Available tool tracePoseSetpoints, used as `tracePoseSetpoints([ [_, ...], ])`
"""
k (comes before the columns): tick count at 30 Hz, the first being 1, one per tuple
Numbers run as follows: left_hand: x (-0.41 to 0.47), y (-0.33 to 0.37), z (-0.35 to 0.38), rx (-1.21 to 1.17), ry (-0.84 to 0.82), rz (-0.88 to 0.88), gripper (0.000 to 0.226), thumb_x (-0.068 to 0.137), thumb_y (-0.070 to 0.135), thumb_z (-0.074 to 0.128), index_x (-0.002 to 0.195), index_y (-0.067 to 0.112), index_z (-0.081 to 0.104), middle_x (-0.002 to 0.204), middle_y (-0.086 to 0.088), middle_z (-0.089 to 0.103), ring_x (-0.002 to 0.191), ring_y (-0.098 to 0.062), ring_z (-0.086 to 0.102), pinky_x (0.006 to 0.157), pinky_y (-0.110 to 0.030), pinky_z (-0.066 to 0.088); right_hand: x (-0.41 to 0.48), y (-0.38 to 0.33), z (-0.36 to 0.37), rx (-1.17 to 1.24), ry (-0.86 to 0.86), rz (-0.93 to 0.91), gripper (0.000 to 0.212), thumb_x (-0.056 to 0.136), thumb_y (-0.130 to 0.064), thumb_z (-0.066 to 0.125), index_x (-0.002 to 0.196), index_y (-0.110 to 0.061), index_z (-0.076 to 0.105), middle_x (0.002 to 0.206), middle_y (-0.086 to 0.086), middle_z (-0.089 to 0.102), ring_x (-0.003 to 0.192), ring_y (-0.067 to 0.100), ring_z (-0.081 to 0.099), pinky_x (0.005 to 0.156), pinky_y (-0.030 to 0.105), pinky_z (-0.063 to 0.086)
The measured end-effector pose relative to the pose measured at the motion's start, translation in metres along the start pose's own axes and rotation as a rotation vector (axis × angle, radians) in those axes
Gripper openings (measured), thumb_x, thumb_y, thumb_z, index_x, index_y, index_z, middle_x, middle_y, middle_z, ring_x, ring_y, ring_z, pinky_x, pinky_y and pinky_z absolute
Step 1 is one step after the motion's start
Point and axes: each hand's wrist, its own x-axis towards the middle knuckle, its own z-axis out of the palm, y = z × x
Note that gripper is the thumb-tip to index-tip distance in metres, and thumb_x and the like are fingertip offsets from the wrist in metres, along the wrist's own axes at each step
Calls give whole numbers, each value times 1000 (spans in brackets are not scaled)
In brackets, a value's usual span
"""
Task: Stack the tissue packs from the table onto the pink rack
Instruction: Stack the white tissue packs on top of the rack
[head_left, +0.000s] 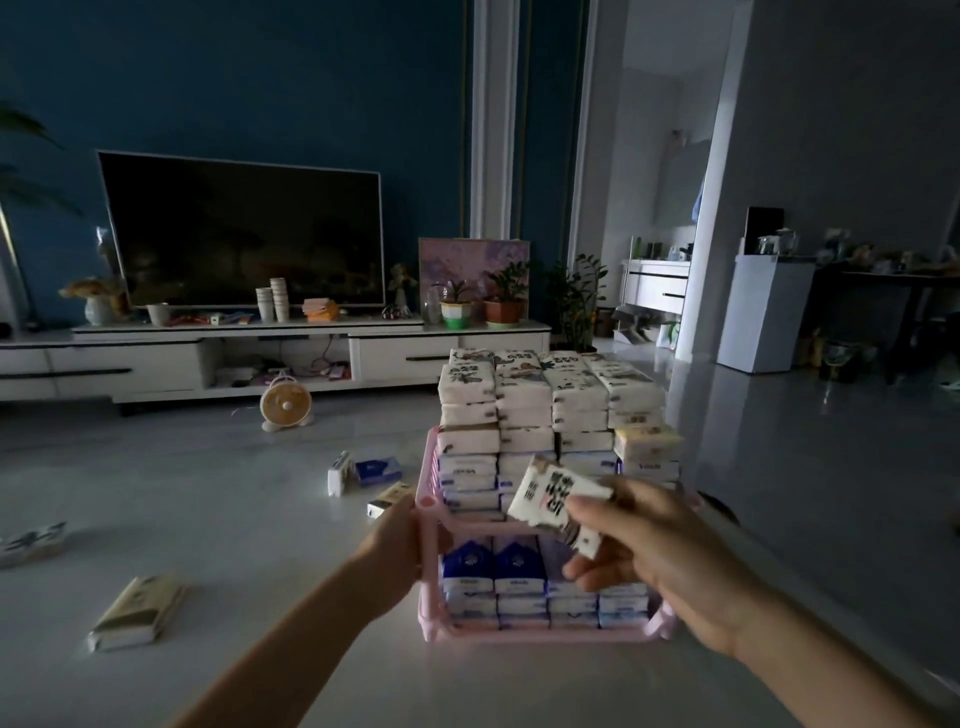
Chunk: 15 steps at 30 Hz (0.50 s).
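The pink rack (430, 551) stands on the pale surface in front of me, two tiers high. Its top tier carries a tall stack of white printed tissue packs (550, 400); the lower tier holds blue and white packs (491, 569). My right hand (660, 551) pinches a white tissue pack with black print (550, 499), tilted, just in front of the upper tier. My left hand (397, 535) grips the rack's front left post. Loose packs lie to the left: a beige one (136, 613), a blue one (378, 469) and a white one (338, 473).
A small round fan (284, 402) stands beyond the loose packs. A white TV cabinet (208, 358) with a television, cups and potted plants runs along the blue wall. One more pack (31, 540) lies at the far left edge. A dark table stands far right.
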Motion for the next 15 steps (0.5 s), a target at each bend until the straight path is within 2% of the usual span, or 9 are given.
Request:
tracePoseSetpoints([
  [2,2,-4,2,17,51,15,42,95,28,36,113,-5,55,94,-21,58,82,-27,52,67,-30,48,1,12,9,-17,-7,85,30,81,-19,65,104,-3,57,78,15,66,64,25,65,57,30,56],
  [4,3,-7,2,57,70,26,43,94,27,36,115,-5,55,99,-25,60,83,-28,55,73,-34,51,3,22,19,-33,-30,136,25,83,-19,65,103,-4,58,83,17,64,67,25,64,60,30,55],
  [7,-6,-9,6,76,73,65,37,90,22,39,106,-4,59,95,-26,62,83,-29,58,86,-41,50,6,32,36,61,-36,172,16,85,-17,61,99,-10,64,95,15,68,84,26,64,78,39,55],
  [9,-11,-10,9,63,84,87,37,92,23,36,105,-3,59,91,-21,61,82,-29,58,83,-39,49,11,38,46,204,1,206,14,84,-17,59,95,-12,67,96,13,69,91,27,62,88,44,50],
  [11,-15,-10,10,42,102,94,40,95,26,32,108,-2,58,93,-21,60,80,-26,58,74,-33,50,18,43,51,301,33,239,17,83,-19,59,96,-11,66,94,12,68,90,27,61,90,45,47],
  [15,-24,-11,13,6,117,73,43,100,29,28,105,0,60,79,-13,66,70,-18,64,58,-23,47,31,51,55,327,79,253,26,86,-22,55,106,-8,62,106,18,64,97,29,59,94,47,48],
])
